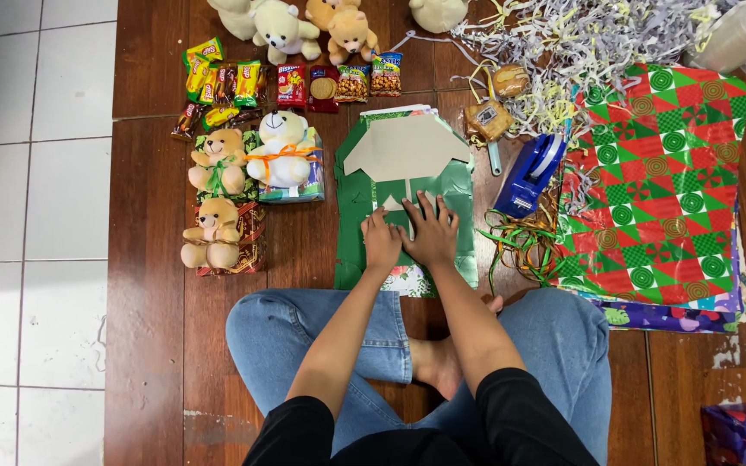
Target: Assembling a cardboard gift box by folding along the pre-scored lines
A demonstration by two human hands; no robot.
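Counting outward from the green box [405, 203]: three teddy bears [218, 162] wrapped up just left of it; four more plush toys [285, 28] along the top edge, some cut off, so that number's shaky; roughly a dozen snack packets [291, 84] in a row above-left, the ones bunched at the left end too crowded to pin down exactly; one blue tape dispenser [530, 174] right beside it; one stack of wrapping paper [662, 185] further right; two hands [429, 231] on it.

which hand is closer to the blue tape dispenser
Right. The right hand presses on the green wrapped box, just left of the tape dispenser. The left hand lies beside it, on the far side from the dispenser.
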